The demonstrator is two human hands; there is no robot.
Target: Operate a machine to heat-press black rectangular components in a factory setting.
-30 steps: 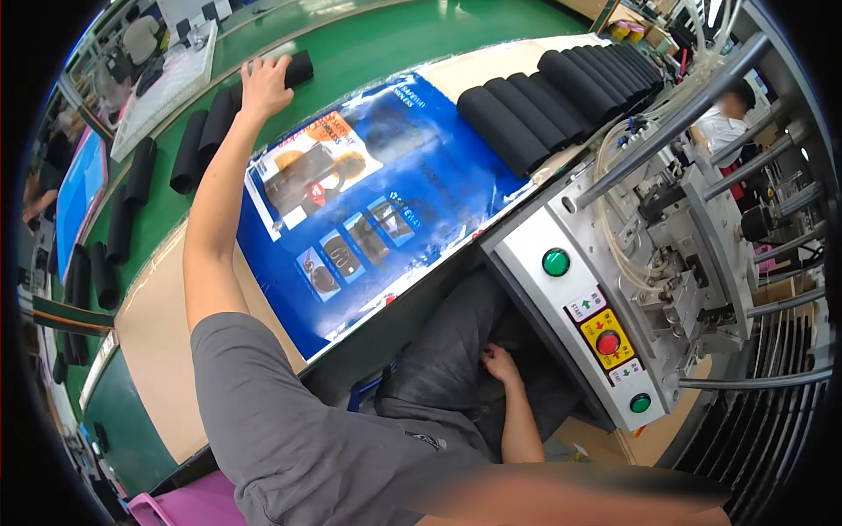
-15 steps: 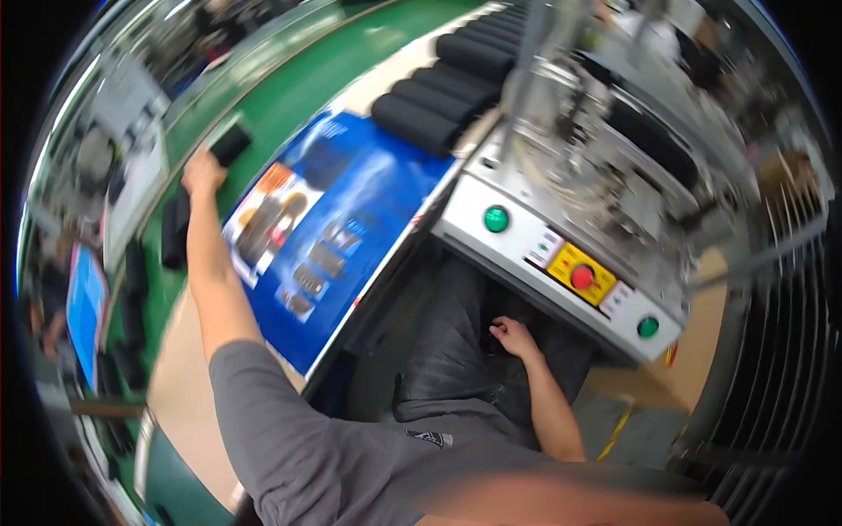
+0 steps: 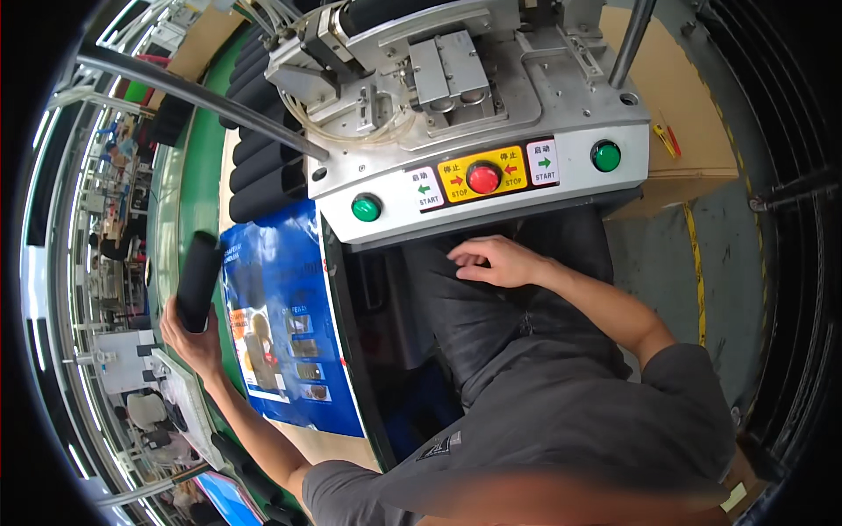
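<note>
My left hand (image 3: pixel 195 344) is closed around the lower end of a black cylinder (image 3: pixel 199 279) with a cloth-like surface. It stands tilted over the edge between the green belt (image 3: pixel 202 175) and a blue printed sheet (image 3: pixel 289 337). Over my thigh lies my right hand (image 3: pixel 496 261), palm down, its fingers loosely bent and slightly apart with nothing in them. Just ahead of that hand is a metal press-like machine (image 3: pixel 526 88), with green buttons (image 3: pixel 366 207) at both ends of its white front panel and a red stop button (image 3: pixel 483 178) between.
Several more black cylinders (image 3: pixel 267 188) lie in a row left of the machine. A slanting metal post (image 3: pixel 219 107) crosses above them. A cardboard sheet (image 3: pixel 688 167) with a small yellow-and-red tool (image 3: pixel 667 140) lies at right, near black vertical ribs (image 3: pixel 807 289).
My view has swung round toward the machine. The left hand, earlier reaching to a black cylinder over the green belt, now holds one up nearer the blue sheet. The right hand stays on my lap.
</note>
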